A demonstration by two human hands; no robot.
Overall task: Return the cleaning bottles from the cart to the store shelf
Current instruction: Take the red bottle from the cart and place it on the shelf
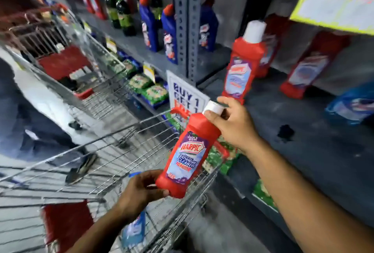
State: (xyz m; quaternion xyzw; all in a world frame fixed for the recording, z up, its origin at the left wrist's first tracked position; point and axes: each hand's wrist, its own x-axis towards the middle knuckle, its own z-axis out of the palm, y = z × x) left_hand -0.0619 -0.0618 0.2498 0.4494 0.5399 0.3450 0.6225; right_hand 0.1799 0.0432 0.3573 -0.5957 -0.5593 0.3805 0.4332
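Hands grip one red plastic Harpic bottle [189, 152] (white-capped, tilted) above the wire shopping cart [129, 143]: left hand [141, 189] at base, right hand [232, 123] at neck, beside the grey shelf [303, 131].

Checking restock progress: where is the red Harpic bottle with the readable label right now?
Held tilted over the cart's right rim, the red Harpic bottle has the right hand at its cap and the left hand at its base.

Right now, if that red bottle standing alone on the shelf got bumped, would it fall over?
Probably yes. The red bottle is tall and narrow on a small base, so a knock near its white cap would likely tip it. It looks like stiff plastic, so it probably wouldn't break. With flattish sides, it likely wouldn't roll far on the shelf.
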